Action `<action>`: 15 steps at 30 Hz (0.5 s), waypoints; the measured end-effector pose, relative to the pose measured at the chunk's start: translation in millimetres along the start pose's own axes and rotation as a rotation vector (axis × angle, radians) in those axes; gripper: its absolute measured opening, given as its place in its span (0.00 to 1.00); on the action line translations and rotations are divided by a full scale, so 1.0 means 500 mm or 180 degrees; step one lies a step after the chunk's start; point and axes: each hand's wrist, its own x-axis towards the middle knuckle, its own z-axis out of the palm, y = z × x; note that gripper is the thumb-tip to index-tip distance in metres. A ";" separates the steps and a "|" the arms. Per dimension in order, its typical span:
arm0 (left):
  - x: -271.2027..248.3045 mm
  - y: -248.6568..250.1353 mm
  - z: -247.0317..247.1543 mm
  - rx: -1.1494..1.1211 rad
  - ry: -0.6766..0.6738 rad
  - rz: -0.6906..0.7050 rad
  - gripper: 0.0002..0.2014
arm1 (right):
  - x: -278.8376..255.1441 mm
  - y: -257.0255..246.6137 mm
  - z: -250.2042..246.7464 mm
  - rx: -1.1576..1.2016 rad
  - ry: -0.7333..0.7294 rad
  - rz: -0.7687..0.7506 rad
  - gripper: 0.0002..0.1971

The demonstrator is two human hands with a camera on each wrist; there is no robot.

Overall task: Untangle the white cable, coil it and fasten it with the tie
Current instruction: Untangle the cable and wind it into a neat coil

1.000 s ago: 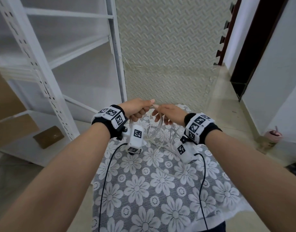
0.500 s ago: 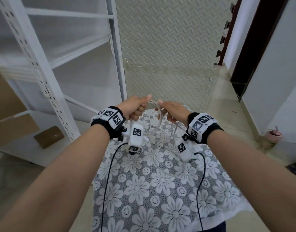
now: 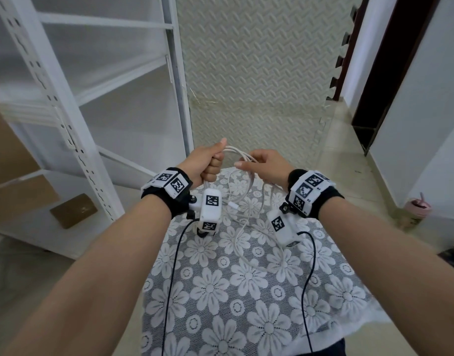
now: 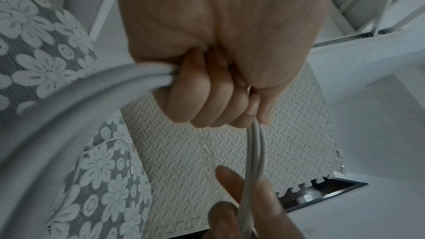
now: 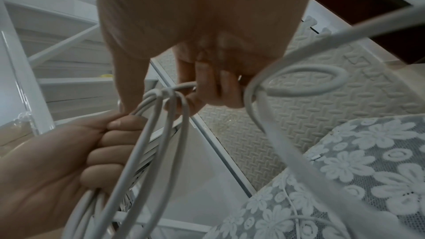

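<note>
My left hand (image 3: 210, 164) is a fist round a bundle of loops of the white cable (image 3: 237, 153), held above the far end of the table. In the left wrist view the cable (image 4: 80, 97) enters that fist (image 4: 218, 88) and leaves it below the fingers. My right hand (image 3: 265, 165) sits just to the right. Its curled fingers (image 5: 214, 90) hook a strand, and the index finger points left. Loops (image 5: 158, 143) hang between both hands, and a connector (image 3: 235, 205) dangles under them. Slack cable (image 3: 237, 242) trails on the cloth. I see no tie.
A small table with a grey cloth of white flowers (image 3: 246, 304) lies under my hands. A white metal shelf rack (image 3: 66, 111) stands to the left and an embossed foam mat (image 3: 259, 86) covers the wall ahead. A pink cup (image 3: 417, 205) sits on the floor at right.
My hands were touching; they have drawn a little apart. The right hand moved rightward with a strand, and the left fist rose slightly with the loops.
</note>
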 end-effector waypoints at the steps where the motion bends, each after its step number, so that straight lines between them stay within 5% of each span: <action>1: 0.001 0.000 0.000 -0.0013 0.0012 0.0018 0.24 | 0.001 0.001 0.000 -0.0031 0.0003 -0.0055 0.11; 4: 0.005 -0.005 -0.004 -0.0053 -0.0018 0.0018 0.24 | 0.003 0.002 -0.001 -0.0154 0.0005 -0.0123 0.06; 15: 0.013 -0.020 -0.018 -0.0023 -0.0321 -0.0230 0.23 | 0.003 -0.002 -0.006 -0.0365 -0.0221 0.0037 0.16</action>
